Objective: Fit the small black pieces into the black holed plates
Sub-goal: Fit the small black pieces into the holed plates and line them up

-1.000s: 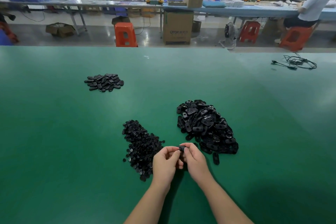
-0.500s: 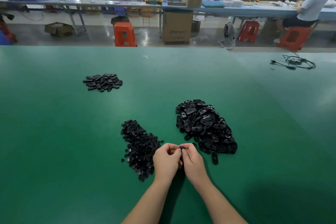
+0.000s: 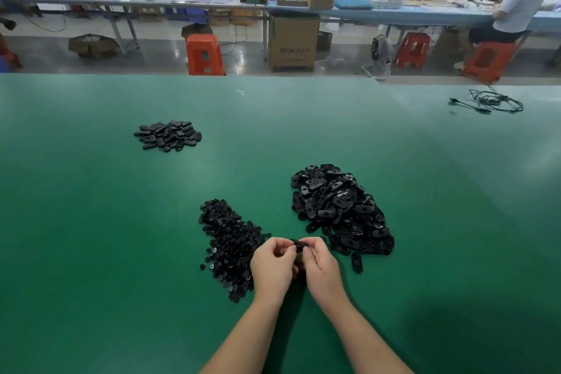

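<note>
My left hand [image 3: 273,267] and my right hand [image 3: 320,267] meet above the green table [image 3: 91,252], and together they pinch one black holed plate [image 3: 299,244] between the fingertips. Most of that plate is hidden by my fingers. A heap of small black pieces [image 3: 230,240] lies just left of my hands. To the right, a bigger pile of black holed plates [image 3: 340,209] sits with one loose plate [image 3: 356,263] lying at its near edge. Further back on the left is a smaller pile of black plates [image 3: 167,135].
A tangle of black cable [image 3: 488,100] lies at the far right of the table. Beyond the far edge stand orange stools [image 3: 205,55], a cardboard box [image 3: 293,42] and a long blue bench where a person [image 3: 516,6] sits.
My hands have stayed together at the same spot, and the fingers have shifted slightly around the plate they hold. The piles have not moved.
</note>
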Action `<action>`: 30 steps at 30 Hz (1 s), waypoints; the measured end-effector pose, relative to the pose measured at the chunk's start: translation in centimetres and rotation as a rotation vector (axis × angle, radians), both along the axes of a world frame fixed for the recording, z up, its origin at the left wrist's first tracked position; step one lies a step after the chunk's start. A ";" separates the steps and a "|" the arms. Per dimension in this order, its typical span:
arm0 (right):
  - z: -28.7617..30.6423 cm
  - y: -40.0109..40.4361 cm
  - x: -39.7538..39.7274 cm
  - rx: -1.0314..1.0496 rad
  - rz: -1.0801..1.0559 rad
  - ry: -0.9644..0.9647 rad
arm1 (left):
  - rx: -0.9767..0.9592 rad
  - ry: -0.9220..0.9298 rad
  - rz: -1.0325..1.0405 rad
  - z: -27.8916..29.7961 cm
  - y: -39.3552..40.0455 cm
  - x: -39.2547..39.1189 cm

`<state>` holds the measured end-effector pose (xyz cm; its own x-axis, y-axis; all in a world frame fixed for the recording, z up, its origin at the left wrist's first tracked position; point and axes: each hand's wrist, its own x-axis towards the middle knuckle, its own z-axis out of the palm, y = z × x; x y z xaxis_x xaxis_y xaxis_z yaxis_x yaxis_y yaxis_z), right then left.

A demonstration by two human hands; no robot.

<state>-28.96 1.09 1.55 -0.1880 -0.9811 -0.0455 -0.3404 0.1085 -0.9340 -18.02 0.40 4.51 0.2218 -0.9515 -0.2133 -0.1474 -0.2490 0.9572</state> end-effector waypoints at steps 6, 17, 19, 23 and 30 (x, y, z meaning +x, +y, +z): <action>0.0 0.0 0.0 0.008 0.004 -0.006 | 0.010 0.014 -0.005 -0.2 -0.2 0.1; 0.1 -0.2 0.0 0.031 -0.003 -0.124 | -0.019 -0.158 -0.006 0.2 -0.5 0.0; 0.1 -0.2 0.0 0.034 0.001 -0.133 | -0.008 -0.157 -0.023 0.2 -0.6 0.1; 0.0 -0.2 -0.1 0.033 -0.008 -0.132 | -0.066 -0.247 -0.048 0.4 -0.1 -0.2; 0.1 -0.5 -0.2 -0.003 -0.047 -0.124 | -0.250 -0.463 -0.127 0.2 1.3 -0.7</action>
<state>-29.20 0.60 1.60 -0.2271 -0.9715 -0.0683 -0.2167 0.1188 -0.9690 -18.69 1.67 4.75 0.1186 -0.9862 0.1157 -0.5824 0.0253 0.8125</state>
